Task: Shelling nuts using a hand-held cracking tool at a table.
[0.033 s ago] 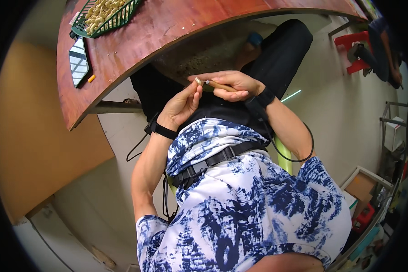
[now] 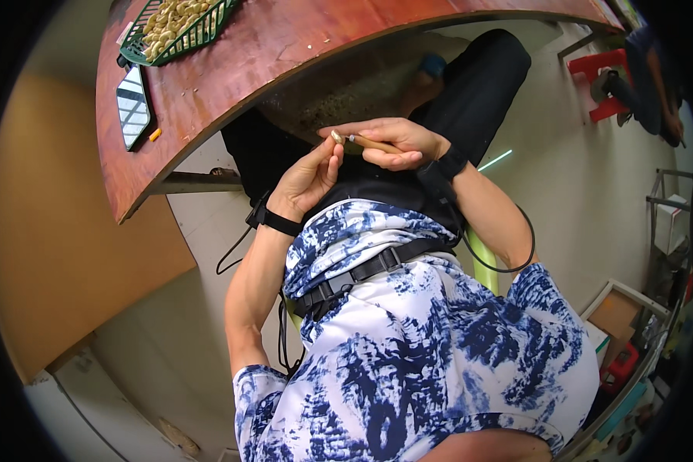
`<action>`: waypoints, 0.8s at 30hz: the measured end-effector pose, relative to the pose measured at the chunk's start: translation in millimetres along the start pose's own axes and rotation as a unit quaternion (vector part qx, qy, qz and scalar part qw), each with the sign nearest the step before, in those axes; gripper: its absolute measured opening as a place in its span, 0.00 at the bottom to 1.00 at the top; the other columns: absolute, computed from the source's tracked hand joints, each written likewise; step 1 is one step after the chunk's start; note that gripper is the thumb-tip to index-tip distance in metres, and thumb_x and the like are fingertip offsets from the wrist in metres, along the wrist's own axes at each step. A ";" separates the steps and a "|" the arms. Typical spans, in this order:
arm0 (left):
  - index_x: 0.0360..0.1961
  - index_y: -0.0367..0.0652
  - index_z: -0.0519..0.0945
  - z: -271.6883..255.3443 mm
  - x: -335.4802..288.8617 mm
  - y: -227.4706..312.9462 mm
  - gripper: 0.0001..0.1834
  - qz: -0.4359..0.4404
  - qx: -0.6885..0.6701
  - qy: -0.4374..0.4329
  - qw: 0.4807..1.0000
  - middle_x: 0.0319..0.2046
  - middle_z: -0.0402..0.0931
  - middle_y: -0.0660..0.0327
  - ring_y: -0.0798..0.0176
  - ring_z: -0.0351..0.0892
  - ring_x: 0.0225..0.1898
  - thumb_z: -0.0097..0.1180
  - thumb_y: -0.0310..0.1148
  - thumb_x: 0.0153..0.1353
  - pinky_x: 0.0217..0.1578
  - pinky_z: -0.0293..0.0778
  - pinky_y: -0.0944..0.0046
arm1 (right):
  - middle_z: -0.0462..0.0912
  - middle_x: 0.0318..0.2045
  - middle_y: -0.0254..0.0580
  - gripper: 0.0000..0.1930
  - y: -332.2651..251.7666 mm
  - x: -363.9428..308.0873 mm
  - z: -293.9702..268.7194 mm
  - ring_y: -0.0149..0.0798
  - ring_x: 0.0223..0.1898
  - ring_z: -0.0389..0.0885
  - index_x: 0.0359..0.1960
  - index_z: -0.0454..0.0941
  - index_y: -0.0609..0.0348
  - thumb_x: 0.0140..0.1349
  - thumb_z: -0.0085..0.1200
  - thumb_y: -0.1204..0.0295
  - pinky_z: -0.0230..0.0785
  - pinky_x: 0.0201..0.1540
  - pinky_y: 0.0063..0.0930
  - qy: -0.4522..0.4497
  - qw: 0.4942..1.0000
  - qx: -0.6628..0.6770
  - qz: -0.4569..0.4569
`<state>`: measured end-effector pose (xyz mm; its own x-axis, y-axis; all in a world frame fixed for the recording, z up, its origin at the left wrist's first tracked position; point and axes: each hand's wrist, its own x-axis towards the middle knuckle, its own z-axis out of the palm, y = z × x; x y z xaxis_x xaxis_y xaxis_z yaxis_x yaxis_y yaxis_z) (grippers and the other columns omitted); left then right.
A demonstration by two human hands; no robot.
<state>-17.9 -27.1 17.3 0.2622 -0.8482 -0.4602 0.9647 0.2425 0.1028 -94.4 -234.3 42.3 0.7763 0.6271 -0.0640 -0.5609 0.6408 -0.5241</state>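
My left hand (image 2: pixel 312 171) pinches a small pale cashew nut (image 2: pixel 337 138) between thumb and fingertips, above my lap. My right hand (image 2: pixel 400 144) is wrapped round a slim wooden-handled tool (image 2: pixel 376 145), its metal collar pointing left at the nut. The tool's tip is too small to make out, and I cannot tell whether it touches the nut. My right index finger stretches past the tool toward the left fingertips. On the table's far left, a green slotted basket (image 2: pixel 200 38) holds a heap of cashew nuts (image 2: pixel 171 28).
The reddish wooden table (image 2: pixel 246 58) curves ahead of my knees, with crumbs on it. A phone (image 2: pixel 134 108) and a short orange piece (image 2: pixel 155 134) lie near its left edge. Another person (image 2: pixel 654 85) and a red stool (image 2: pixel 607 81) are at far right; a crate (image 2: pixel 624 308) stands lower right.
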 end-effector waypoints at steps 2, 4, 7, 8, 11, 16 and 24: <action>0.39 0.37 0.76 -1.2 -2.3 -3.3 0.07 -0.003 -0.001 -0.016 1.000 0.35 0.77 0.62 0.70 0.79 0.36 0.50 0.28 0.63 0.34 0.80 0.78 | 0.64 0.09 0.30 0.23 -3.0 0.1 0.0 0.18 0.05 0.57 0.66 0.47 0.62 0.71 0.24 0.71 0.50 0.06 0.08 0.016 0.999 0.001 0.036; 0.39 0.37 0.76 -0.3 -2.3 -3.3 0.07 0.006 0.000 -0.004 1.000 0.34 0.77 0.63 0.70 0.80 0.35 0.52 0.27 0.62 0.32 0.80 0.79 | 0.63 0.09 0.30 0.23 -0.8 1.2 -4.7 0.18 0.05 0.56 0.66 0.47 0.62 0.71 0.23 0.71 0.50 0.06 0.07 0.006 1.000 -0.007 0.024; 0.39 0.37 0.76 0.0 -3.5 -3.7 0.07 0.002 0.032 -0.014 0.999 0.35 0.77 0.63 0.71 0.80 0.35 0.53 0.28 0.61 0.32 0.80 0.80 | 0.63 0.09 0.30 0.22 -3.5 1.5 -1.2 0.18 0.05 0.56 0.66 0.48 0.62 0.71 0.23 0.71 0.50 0.06 0.07 0.016 0.999 0.001 0.030; 0.39 0.37 0.76 -0.3 -4.4 -3.0 0.07 0.004 0.031 -0.015 0.999 0.35 0.77 0.63 0.71 0.80 0.35 0.53 0.28 0.61 0.32 0.80 0.80 | 0.62 0.09 0.30 0.22 -4.7 2.2 0.8 0.18 0.05 0.56 0.66 0.48 0.62 0.71 0.23 0.71 0.50 0.07 0.07 0.037 0.998 0.015 0.043; 0.40 0.38 0.76 -2.5 -0.4 -0.6 0.07 -0.001 0.009 -0.001 1.000 0.35 0.78 0.63 0.71 0.80 0.36 0.54 0.27 0.60 0.32 0.80 0.80 | 0.65 0.13 0.33 0.21 1.3 0.5 -13.0 0.18 0.06 0.56 0.65 0.54 0.58 0.71 0.25 0.70 0.50 0.08 0.07 -0.026 0.999 0.039 0.012; 0.39 0.36 0.76 -8.4 -1.1 4.2 0.07 -0.003 -0.005 0.019 1.000 0.35 0.78 0.62 0.70 0.80 0.36 0.52 0.27 0.61 0.32 0.80 0.79 | 0.65 0.13 0.34 0.21 4.0 6.0 -8.6 0.18 0.06 0.55 0.65 0.54 0.57 0.71 0.25 0.70 0.49 0.08 0.07 -0.007 1.000 -0.018 0.000; 0.40 0.38 0.75 -3.9 0.7 2.2 0.07 -0.004 0.046 0.016 0.999 0.34 0.78 0.62 0.70 0.81 0.34 0.53 0.27 0.61 0.31 0.80 0.80 | 0.65 0.09 0.32 0.23 -2.1 2.5 -0.6 0.18 0.04 0.57 0.67 0.44 0.61 0.71 0.26 0.70 0.48 0.05 0.07 -0.003 1.000 -0.023 0.017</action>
<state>-15.7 -25.3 13.8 0.2546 -0.8343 -0.4890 0.9655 0.1904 0.1779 -91.1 -234.3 42.8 0.7550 0.6510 -0.0781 -0.5737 0.5981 -0.5596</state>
